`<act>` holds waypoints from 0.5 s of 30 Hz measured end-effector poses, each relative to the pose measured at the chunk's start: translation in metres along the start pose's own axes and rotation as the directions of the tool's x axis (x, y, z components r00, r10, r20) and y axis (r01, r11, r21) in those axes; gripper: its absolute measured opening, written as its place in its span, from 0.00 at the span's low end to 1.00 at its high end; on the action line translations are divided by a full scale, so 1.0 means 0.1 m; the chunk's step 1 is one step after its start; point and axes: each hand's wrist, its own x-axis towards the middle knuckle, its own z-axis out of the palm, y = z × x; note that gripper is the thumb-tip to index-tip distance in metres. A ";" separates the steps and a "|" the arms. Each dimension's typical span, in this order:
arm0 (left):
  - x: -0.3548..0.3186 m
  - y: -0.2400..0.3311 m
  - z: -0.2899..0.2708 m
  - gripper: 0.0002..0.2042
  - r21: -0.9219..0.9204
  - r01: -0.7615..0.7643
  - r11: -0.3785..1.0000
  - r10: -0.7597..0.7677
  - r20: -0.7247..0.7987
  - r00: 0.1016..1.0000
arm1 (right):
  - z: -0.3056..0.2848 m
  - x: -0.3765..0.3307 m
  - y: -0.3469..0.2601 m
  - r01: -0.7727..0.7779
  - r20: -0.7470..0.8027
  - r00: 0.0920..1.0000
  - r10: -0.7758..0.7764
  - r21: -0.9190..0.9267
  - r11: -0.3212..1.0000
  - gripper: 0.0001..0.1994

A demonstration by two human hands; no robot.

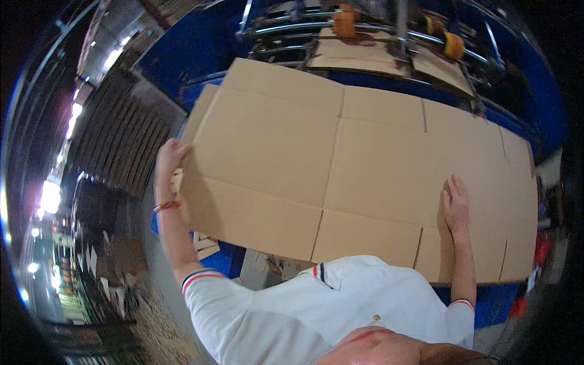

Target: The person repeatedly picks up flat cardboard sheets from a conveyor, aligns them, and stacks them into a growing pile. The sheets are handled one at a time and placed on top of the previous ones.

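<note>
I see a big flat cardboard sheet (340, 170) lying between my two hands, tilted a little, with its far edge toward the blue machine (201, 42). My left hand (173, 155) is closed on the left edge of the sheet, fingers wrapped over the rim. My right hand (456, 204) lies open and flat on top of the sheet near its right side, pressing, not clamped. The hands are well apart.

I judge the sheet is light but wide, stiff along its panels and weak at the scored fold lines and the cut slots, so it can bend or flap there. The surface looks smooth and dry, maybe a bit slippery under a flat palm. The best hold is on two opposite edges.

More cardboard blanks (359, 55) lie beyond the sheet on the machine, under orange rollers (344, 24). I see no labels or signs on the sheet; it is plain brown.
</note>
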 end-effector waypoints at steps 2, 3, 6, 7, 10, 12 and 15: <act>-0.35 0.40 -0.52 0.17 -0.581 0.185 0.793 0.008 0.313 0.950 | -0.18 -0.26 -0.02 -0.036 0.054 0.998 0.036 0.002 0.999 0.20; -0.73 0.66 -0.80 0.20 -0.691 0.188 0.698 -0.020 0.244 0.970 | -0.31 -0.32 -0.08 -0.043 0.080 0.996 0.040 0.040 0.998 0.20; -1.78 1.41 -0.69 0.33 -0.990 -0.142 -0.019 -0.037 -0.141 0.989 | -0.42 -0.75 0.07 -0.264 0.050 0.965 0.259 0.167 0.950 0.21; -2.09 1.29 -0.48 0.32 -0.978 -0.208 -0.014 0.004 -0.208 0.978 | -0.37 -0.90 0.20 -0.343 0.049 0.938 0.342 0.251 0.905 0.22; -2.51 0.55 0.40 0.31 -0.774 -0.253 0.580 0.238 -0.136 0.962 | -0.46 -1.35 0.50 -0.601 -0.111 0.799 0.591 -0.117 0.790 0.24; -2.55 0.53 0.74 0.31 -0.371 -0.375 0.849 0.371 -0.086 0.925 | -0.51 -1.92 1.05 -0.771 -0.258 0.630 0.732 -0.093 0.630 0.23; -2.22 0.30 0.69 0.31 -0.327 -0.139 0.935 0.137 -0.029 0.990 | -0.58 -2.55 1.92 -0.748 -0.379 0.262 0.888 0.501 0.435 0.25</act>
